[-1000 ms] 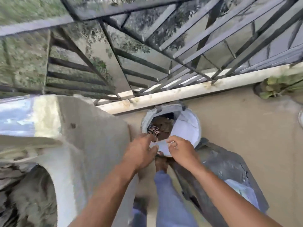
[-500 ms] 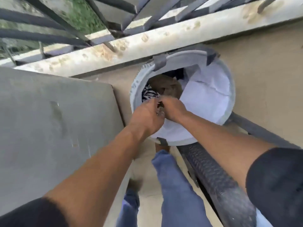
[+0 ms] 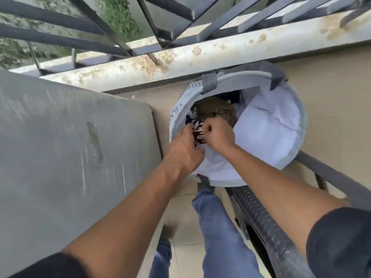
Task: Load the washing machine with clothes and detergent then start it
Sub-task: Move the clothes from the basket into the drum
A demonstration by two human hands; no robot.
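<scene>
Reaching down into the round laundry basket (image 3: 297,125), both hands work at a patterned garment (image 3: 197,130) that lies at the basket's near-left side, just inside the rim. The left hand (image 3: 185,151) comes in over that rim with its fingers (image 3: 189,131) pressed against the dark-and-white printed cloth; whether they are curled round it I cannot tell, since the back of the hand hides them. The right hand (image 3: 218,135) is bunched into a fist right beside the left, its fingers curled tight and pinching the top of the same garment. Deeper in the basket, beyond the hands, sits a brown garment (image 3: 216,109) with something dark behind it, and a large white cloth (image 3: 267,135) fills the basket's right half. The grey-covered washing machine (image 3: 70,157) stands to the left of the basket, close to it, its cover lying flat over the top; no opening shows from here. A stained concrete ledge (image 3: 200,55) with a metal railing (image 3: 156,23) runs behind the basket, and the person's jeans (image 3: 220,227) show below it.

By my reading, this is the gathering step: clothes are being picked from the basket, and nothing has reached the machine. The next move calls for a firm two-handed lift of the patterned piece clear of the basket's rim, then a swing leftward to the machine, whose top would first have to be uncovered and opened. Detergent is nowhere in view.
</scene>
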